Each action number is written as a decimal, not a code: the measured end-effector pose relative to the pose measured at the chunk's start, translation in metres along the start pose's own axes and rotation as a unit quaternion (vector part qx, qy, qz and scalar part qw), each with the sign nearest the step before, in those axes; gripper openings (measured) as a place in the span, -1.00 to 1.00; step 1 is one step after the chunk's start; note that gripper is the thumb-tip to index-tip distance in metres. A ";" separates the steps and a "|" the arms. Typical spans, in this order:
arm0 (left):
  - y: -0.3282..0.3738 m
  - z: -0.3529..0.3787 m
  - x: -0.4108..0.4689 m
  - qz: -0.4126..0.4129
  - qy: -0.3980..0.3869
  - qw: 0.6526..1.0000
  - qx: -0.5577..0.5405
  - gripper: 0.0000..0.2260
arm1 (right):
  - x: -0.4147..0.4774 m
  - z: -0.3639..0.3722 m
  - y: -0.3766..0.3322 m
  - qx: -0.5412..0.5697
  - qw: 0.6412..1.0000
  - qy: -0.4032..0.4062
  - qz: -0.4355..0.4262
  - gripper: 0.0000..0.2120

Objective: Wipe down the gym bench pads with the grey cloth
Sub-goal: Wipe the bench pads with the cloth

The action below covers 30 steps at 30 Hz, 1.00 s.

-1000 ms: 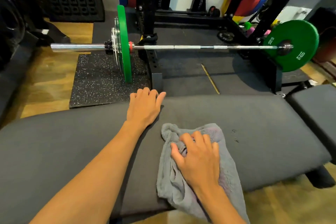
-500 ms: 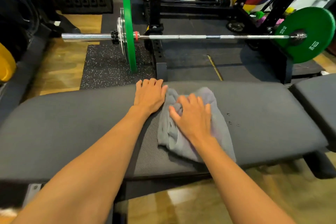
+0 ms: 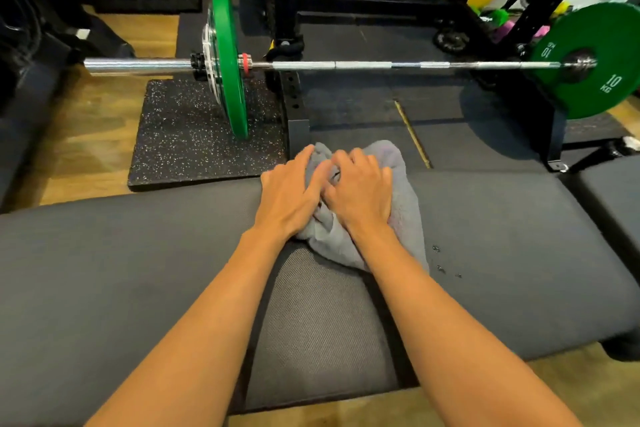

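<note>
Cloth (image 3: 404,218) slid up pad (image 3: 519,253); left hand (image 3: 287,201) touches, right hand (image 3: 362,198) grips.

Two bare hands meet at the centre, the left hand (image 3: 289,198) and the right hand (image 3: 360,194). Under them lies one crumpled grey terry cloth (image 3: 403,191). There are two dark grey padded bench pads: the long pad (image 3: 104,270) across the middle and a second pad (image 3: 616,191) at 3 o'clock. Three small water droplets (image 3: 437,248) sit at 4 o'clock. One steel barbell (image 3: 363,65) carries two round green weight plates, the left green plate (image 3: 228,55) at 11 o'clock and the right green plate (image 3: 595,80) at 2 o'clock. One black speckled rubber mat (image 3: 180,139) lies at 10 o'clock.
</note>
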State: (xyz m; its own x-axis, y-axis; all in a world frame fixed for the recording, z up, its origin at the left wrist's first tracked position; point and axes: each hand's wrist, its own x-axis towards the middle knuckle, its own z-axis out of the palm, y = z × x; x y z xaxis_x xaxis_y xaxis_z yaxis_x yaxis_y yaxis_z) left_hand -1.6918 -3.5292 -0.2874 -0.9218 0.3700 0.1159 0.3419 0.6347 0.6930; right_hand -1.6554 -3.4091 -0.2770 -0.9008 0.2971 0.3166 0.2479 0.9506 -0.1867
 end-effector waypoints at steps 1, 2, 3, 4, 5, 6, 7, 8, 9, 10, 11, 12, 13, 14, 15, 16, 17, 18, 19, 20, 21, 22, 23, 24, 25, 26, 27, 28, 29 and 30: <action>0.001 -0.002 0.001 0.001 -0.012 1.000 0.002 -0.44 | 0.016 0.002 -0.001 -0.001 1.000 -0.023 -0.005 -0.73; 0.002 -0.005 0.000 -0.001 -0.032 0.999 0.000 -0.46 | 0.024 0.002 -0.001 -0.007 0.999 -0.046 -0.011 -0.74; 0.003 -0.008 -0.001 -0.009 -0.052 0.999 0.000 -0.49 | 0.025 0.000 0.001 -0.010 0.998 -0.062 -0.015 -0.73; 0.004 -0.013 -0.002 -0.016 -0.067 0.998 0.008 -0.51 | 0.019 -0.002 0.002 -0.011 0.997 -0.070 -0.018 -0.71; 0.004 -0.016 -0.003 -0.021 -0.077 0.996 0.028 -0.51 | 0.007 -0.007 0.003 -0.007 0.998 -0.068 -0.014 -0.69; 0.006 -0.016 -0.006 -0.022 -0.082 0.995 0.057 -0.51 | -0.011 -0.015 0.003 -0.004 0.998 -0.060 -0.008 -0.68; 0.010 -0.015 -0.011 -0.019 -0.084 0.992 0.089 -0.50 | -0.034 -0.024 0.004 0.000 0.998 -0.056 -0.003 -0.68; 0.014 -0.013 -0.015 -0.011 -0.084 0.989 0.121 -0.49 | -0.059 -0.033 0.005 0.003 0.998 -0.055 0.000 -0.68; 0.019 -0.010 -0.020 -0.002 -0.086 0.986 0.144 -0.49 | -0.085 -0.043 0.008 0.004 0.999 -0.054 0.003 -0.70; 0.025 -0.007 -0.023 0.004 -0.088 0.984 0.155 -0.49 | -0.109 -0.052 0.012 0.002 0.999 -0.051 0.008 -0.72; 0.029 -0.005 -0.026 0.011 -0.088 0.984 0.154 -0.50 | -0.132 -0.061 0.018 -0.003 0.999 -0.045 0.014 -0.73; 0.033 -0.003 -0.026 0.023 -0.088 0.985 0.145 -0.51 | -0.153 -0.070 0.024 -0.009 0.999 -0.034 0.020 -0.74; 0.036 0.000 -0.026 0.042 -0.086 0.987 0.132 -0.52 | -0.171 -0.077 0.029 -0.014 0.999 -0.025 0.024 -0.75; 0.039 0.002 -0.024 0.062 -0.083 0.987 0.120 -0.54 | -0.184 -0.082 0.032 -0.017 0.999 -0.019 0.023 -0.76; 0.041 0.005 -0.023 0.079 -0.077 0.988 0.110 -0.56 | -0.191 -0.083 0.035 -0.019 0.999 -0.018 0.019 -0.76; 0.042 0.009 -0.021 0.089 -0.068 0.989 0.102 -0.57 | -0.192 -0.082 0.038 -0.019 1.000 -0.015 0.016 -0.76; 0.041 0.014 -0.020 0.089 -0.053 0.990 0.091 -0.58 | -0.184 -0.077 0.041 -0.017 1.000 -0.007 0.017 -0.76; 0.039 0.018 -0.018 0.083 -0.035 0.993 0.073 -0.58 | -0.170 -0.070 0.043 -0.015 1.000 0.006 0.022 -0.76; 0.036 0.022 -0.017 0.076 -0.016 0.996 0.047 -0.58 | -0.148 -0.061 0.044 -0.013 0.999 0.022 0.029 -0.76; 0.033 0.026 -0.015 0.070 0.002 0.997 0.024 -0.56 | -0.121 -0.049 0.045 -0.013 0.999 0.035 0.034 -0.75; 0.029 0.030 -0.013 0.068 0.013 0.997 0.016 -0.54 | -0.089 -0.037 0.046 -0.011 0.998 0.042 0.038 -0.74; 0.026 0.033 -0.009 0.069 0.020 0.997 0.027 -0.52 | -0.057 -0.024 0.045 -0.010 0.998 0.043 0.039 -0.72; 0.025 0.034 -0.004 0.066 0.025 0.997 0.043 -0.52 | -0.025 -0.014 0.045 -0.008 0.999 0.034 0.036 -0.72; 0.027 0.034 -0.002 0.059 0.028 0.996 0.053 -0.54 | 0.001 -0.006 0.045 -0.012 0.999 0.014 0.028 -0.72; 0.029 0.033 -0.002 0.053 0.029 0.996 0.061 -0.58 | 0.020 0.000 0.046 -0.021 1.000 -0.007 0.020 -0.72; 0.032 0.032 -0.003 0.052 0.029 0.996 0.066 -0.61 | 0.029 0.002 0.046 -0.025 0.999 -0.020 0.013 -0.71; 0.033 0.031 -0.005 0.054 0.027 0.996 0.071 -0.62 | 0.031 0.002 0.047 -0.023 0.999 -0.025 0.007 -0.71; 0.034 0.029 -0.007 0.051 0.021 0.996 0.072 -0.61 | 0.025 -0.001 0.048 -0.015 1.000 -0.026 0.001 -0.71; 0.035 0.027 -0.008 0.042 0.012 0.997 0.069 -0.58 | 0.012 -0.007 0.049 -0.005 1.000 -0.025 -0.003 -0.71; 0.036 0.026 -0.009 0.029 0.006 0.997 0.066 -0.56 | -0.006 -0.016 0.051 0.004 1.000 -0.025 -0.005 -0.71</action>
State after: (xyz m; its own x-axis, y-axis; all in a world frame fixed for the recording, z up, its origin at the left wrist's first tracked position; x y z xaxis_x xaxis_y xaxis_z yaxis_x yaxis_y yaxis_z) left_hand -1.6665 -3.4922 -0.2816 -0.9013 0.4017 0.1622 0.4157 0.6967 0.5847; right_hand -1.6316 -3.3611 -0.2734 -0.9197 0.2828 0.2724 0.2364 0.9527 -0.1911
